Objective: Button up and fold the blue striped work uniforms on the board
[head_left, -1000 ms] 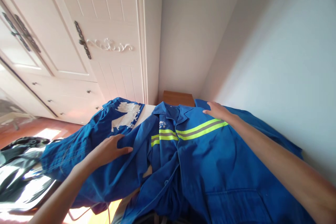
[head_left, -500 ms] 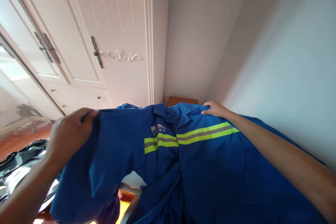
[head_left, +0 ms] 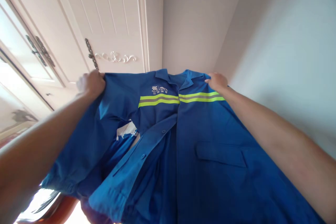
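Note:
A blue work jacket point(head_left: 207, 126) hangs spread between my two hands, its front facing me. It has a collar, a yellow-green and grey reflective band across the chest, white lettering, buttons and a flap pocket. My left hand point(head_left: 91, 83) is closed on the top of the sleeve at the left. At the right, my right hand point(head_left: 217, 81) pinches the shoulder beside the collar. The front hangs partly open, with the lower left edge turned outward. The lower hem runs out of the picture.
A white wardrobe point(head_left: 110, 17) with dark metal handles and a raised scroll ornament stands ahead on the left. A grey-white wall point(head_left: 288, 59) rises on the right, forming a corner ahead. At the lower left, blurred items and a reddish-brown surface show beneath the sleeve.
Both hands have lifted the jacket higher and away from me. More of its front now shows, including the pocket flap and buttons. The left hand has come inward to the right.

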Demonstrator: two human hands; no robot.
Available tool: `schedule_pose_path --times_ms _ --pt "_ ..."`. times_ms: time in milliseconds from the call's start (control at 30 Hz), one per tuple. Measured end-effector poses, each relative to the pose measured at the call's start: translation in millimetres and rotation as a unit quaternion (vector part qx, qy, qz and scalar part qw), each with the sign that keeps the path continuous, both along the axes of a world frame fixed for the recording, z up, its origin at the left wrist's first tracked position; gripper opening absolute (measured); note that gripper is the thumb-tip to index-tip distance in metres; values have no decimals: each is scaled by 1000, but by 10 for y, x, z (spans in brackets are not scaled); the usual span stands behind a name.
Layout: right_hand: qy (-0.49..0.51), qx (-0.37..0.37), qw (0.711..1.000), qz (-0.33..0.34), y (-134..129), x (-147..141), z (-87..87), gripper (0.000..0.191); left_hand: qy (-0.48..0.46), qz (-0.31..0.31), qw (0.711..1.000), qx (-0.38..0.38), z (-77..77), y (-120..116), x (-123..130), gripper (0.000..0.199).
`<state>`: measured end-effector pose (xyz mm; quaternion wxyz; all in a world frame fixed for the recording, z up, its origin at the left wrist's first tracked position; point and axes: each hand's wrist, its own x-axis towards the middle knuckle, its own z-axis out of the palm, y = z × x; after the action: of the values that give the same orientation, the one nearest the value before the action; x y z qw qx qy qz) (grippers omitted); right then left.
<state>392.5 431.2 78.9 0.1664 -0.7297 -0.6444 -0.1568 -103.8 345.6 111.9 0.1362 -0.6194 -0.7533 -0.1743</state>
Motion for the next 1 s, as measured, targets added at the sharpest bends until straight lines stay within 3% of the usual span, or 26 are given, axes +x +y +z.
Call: schedule_pose_path --times_ms 100,233,333,400,467,533,633,800,1000 --pt "-26 -105 994 0 -39 -154 -244 49 39 -38 996 -74 -346 -59 212 61" --pt "-44 -168 979 107 -278 -490 -692 46 68 -192 976 -80 -884 -180 501 47" --pt "-49 -215 947 233 -702 -772 -1042 38 35 -312 944 -104 -1220 -358 713 42" --pt "-26 -245 908 339 -1087 -937 -1244 38 14 -359 922 -145 -1383 -556 857 50" --pt "1 -294 884 364 -1470 -1075 -1405 49 11 -377 904 -204 -1499 -778 997 61" --pt "28 -326 882 339 -1767 -1184 -1525 71 25 -376 892 -249 -1580 -961 1127 60" --pt "45 -327 907 262 -1973 -1302 -1636 89 48 -365 888 -274 -1650 -1094 1284 36" --pt "42 -305 933 184 -1955 -1384 -1687 77 58 -388 875 -284 -1605 -1095 1412 22" --pt "35 -314 935 162 -1930 -1419 -1666 75 -26 -380 885 -269 -1332 -1178 1580 22"
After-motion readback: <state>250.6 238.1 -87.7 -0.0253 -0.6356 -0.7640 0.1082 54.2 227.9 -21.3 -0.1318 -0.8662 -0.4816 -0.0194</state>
